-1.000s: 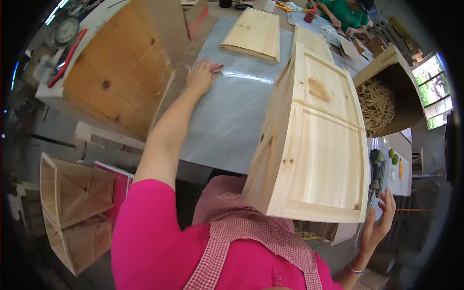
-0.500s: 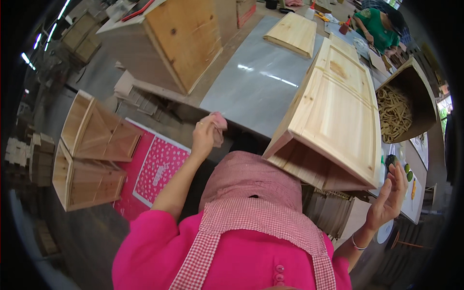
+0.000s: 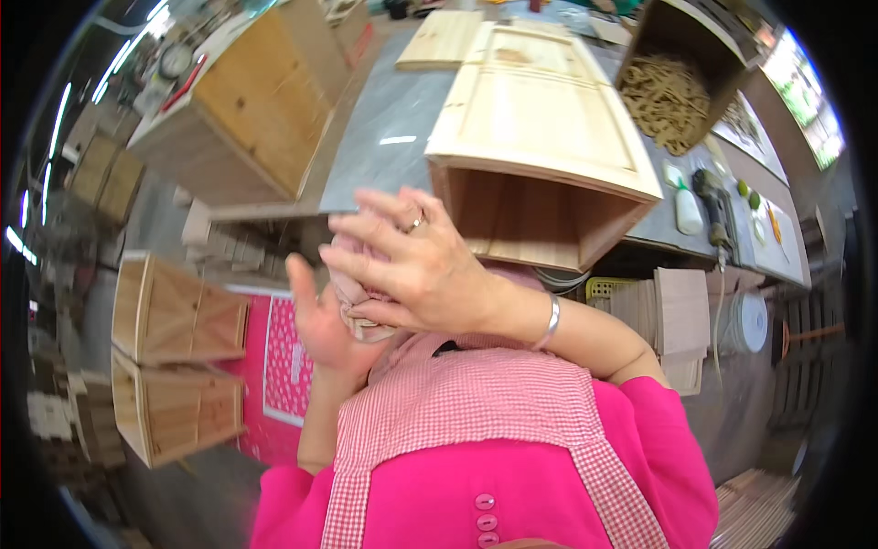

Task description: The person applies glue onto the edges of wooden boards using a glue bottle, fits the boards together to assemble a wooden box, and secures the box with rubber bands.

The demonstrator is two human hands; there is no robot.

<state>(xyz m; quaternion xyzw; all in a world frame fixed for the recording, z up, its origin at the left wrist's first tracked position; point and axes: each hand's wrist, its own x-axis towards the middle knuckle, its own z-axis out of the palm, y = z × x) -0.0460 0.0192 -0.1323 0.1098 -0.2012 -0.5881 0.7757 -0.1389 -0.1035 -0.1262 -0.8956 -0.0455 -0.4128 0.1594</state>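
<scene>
In front of my chest, both hands meet around a crumpled pink cloth (image 3: 361, 306). My right hand (image 3: 425, 270) reaches across from the right, its bent fingers over the cloth, pressing it to the other palm. Below and to the left, my left hand (image 3: 322, 331) is turned palm up with its thumb stretched out; its other fingers are partly hidden and blurred. Just beyond the hands, a pale wooden cabinet (image 3: 540, 105) lies on the worktable (image 3: 366, 119), its hollow open end facing me. Neither hand appears to touch it.
A brown wooden box (image 3: 265, 101) stands at the table's left. On the right are a bin of curled strips (image 3: 663, 101), a white bottle (image 3: 688, 212) and a dark power tool (image 3: 712, 206). Two small wooden cabinets (image 3: 178, 311) sit low on the left, by a pink patterned sheet (image 3: 282, 357).
My right hand has come from the far right across to my left hand, and the cloth is now between them. The view has shifted, so the cabinet appears farther left and higher.
</scene>
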